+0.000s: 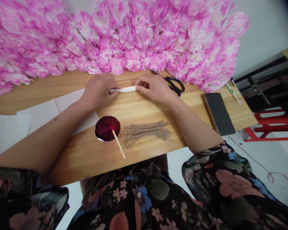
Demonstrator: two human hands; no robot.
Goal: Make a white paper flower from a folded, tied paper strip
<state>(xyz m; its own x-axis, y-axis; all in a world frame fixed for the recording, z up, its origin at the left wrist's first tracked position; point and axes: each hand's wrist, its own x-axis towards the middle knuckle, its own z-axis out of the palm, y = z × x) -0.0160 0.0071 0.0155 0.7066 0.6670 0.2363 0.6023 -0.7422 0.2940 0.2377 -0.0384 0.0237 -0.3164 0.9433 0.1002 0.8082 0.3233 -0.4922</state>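
1. The white paper strip [128, 89] is held lengthwise between both hands over the desk [136, 110].
2. The left hand [99, 91] has its grip pinching one end; the right hand [155, 87] pinches the other.
3. Judged by appearance, the strip is gathered narrow but uncoloured; the white sheets [46, 110], brown stems [146, 131] and dish of dark red liquid [103, 129] lie apart from it. Pink flowers [134, 35] behind look finished.
4. No brand, label or writing is readable.

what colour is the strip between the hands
The thin twisted strip is white, clearest in the head view.
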